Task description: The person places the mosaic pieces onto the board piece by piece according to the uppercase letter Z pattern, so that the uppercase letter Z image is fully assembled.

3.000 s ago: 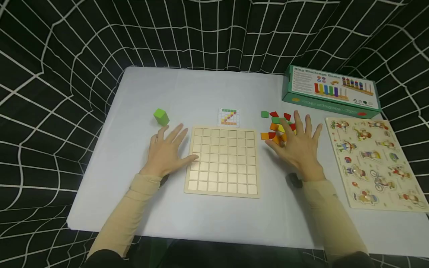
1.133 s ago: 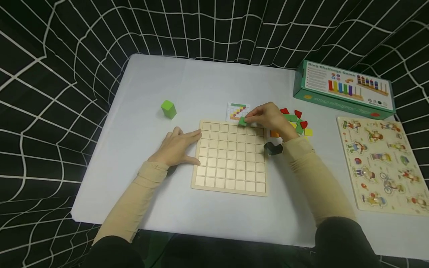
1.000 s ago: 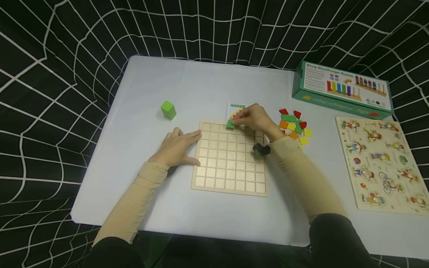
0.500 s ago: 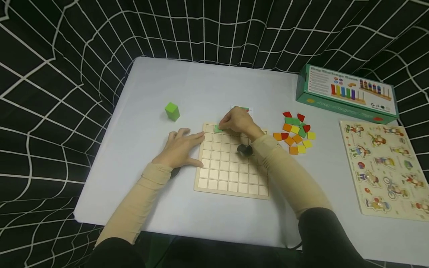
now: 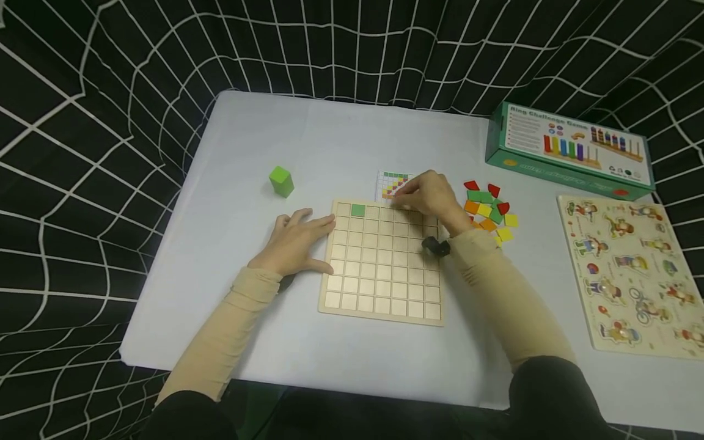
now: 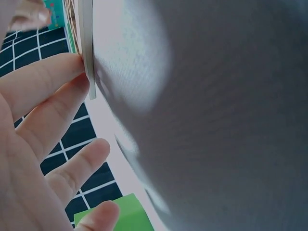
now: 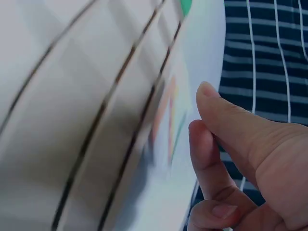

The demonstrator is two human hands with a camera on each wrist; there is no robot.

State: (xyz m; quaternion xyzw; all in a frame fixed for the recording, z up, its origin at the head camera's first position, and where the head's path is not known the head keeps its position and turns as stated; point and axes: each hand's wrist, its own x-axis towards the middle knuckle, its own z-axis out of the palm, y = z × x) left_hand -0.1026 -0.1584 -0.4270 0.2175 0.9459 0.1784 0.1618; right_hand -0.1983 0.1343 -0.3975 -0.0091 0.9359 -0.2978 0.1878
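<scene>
A wooden grid board lies in the middle of the table. One green square tile sits in a cell of its far row, second from the left. My left hand is spread at the board's left side, thumb and index finger touching the edge; the left wrist view shows fingertips against that edge. Over the board's far right part is my right hand, fingers loosely bent. In the right wrist view, nothing shows between its thumb and index fingertips. The pattern card behind the board is partly covered by this hand.
Several red, green, orange and yellow tiles lie loose right of the board. A green block stands at the back left. A green game box and a picture puzzle board occupy the right side.
My right hand carried a green tile from the right across the board's far row, set it in a cell, let go and moved back right. The left hand came to the board's edge.
</scene>
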